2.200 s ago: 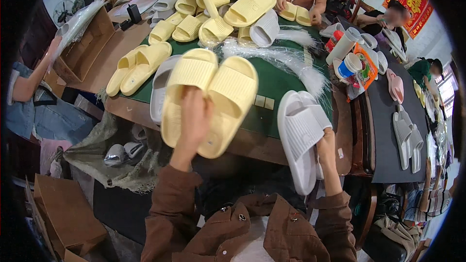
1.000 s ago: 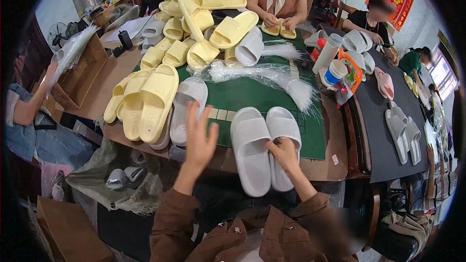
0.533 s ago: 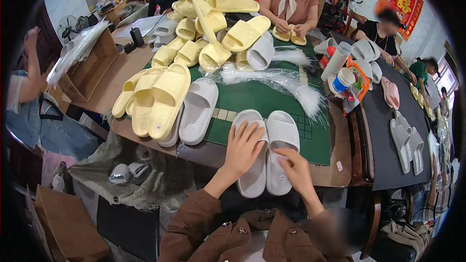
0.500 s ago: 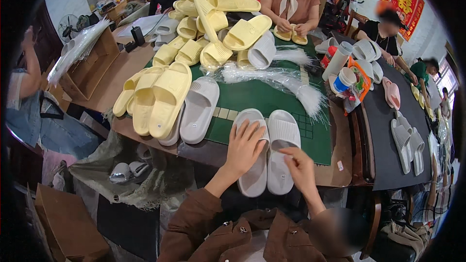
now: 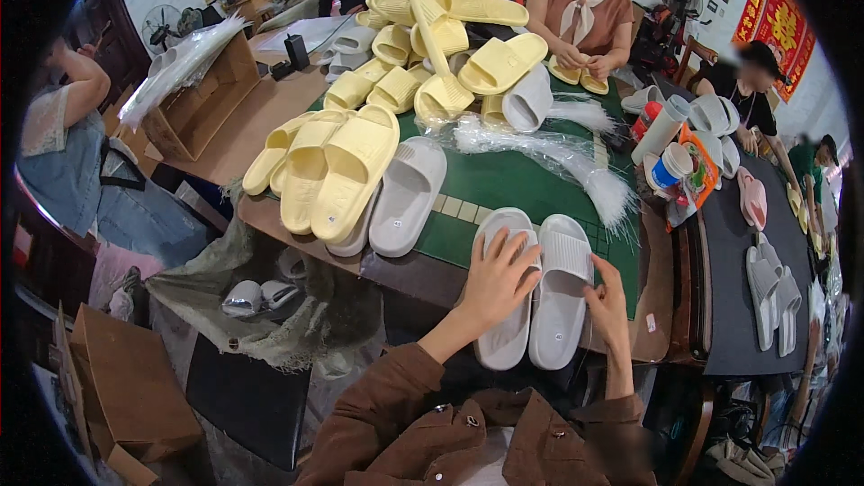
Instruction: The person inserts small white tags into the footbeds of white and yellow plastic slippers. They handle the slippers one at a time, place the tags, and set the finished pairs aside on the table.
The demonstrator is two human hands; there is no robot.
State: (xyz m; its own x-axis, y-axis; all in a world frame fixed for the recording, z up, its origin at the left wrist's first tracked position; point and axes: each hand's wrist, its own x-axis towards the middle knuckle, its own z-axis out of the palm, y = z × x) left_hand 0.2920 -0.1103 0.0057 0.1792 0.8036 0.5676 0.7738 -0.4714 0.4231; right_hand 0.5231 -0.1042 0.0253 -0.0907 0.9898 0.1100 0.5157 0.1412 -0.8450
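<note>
A pair of grey slide slippers lies side by side at the table's near edge, heels toward me. My left hand (image 5: 493,281) rests over the strap of the left grey slipper (image 5: 504,337), fingers spread and holding nothing. At the outer edge of the right grey slipper (image 5: 560,301) is my right hand (image 5: 609,301), its thumb and fingers apart; whether it touches the edge is hard to tell. To the left, more grey slippers (image 5: 409,202) lean beside several yellow slippers (image 5: 355,175).
Behind rises a heap of yellow slippers (image 5: 502,63). Clear plastic bags (image 5: 562,157) lie on the green mat (image 5: 477,171). Cups and a bottle (image 5: 664,126) stand at the right. A cardboard box (image 5: 202,117) sits at the left. Co-workers are around the tables; a sack (image 5: 261,306) hangs below.
The whole view has shifted, so the scene sits further right. My right hand has moved from over the right slipper's footbed to its outer edge. My left hand stays on the left slipper.
</note>
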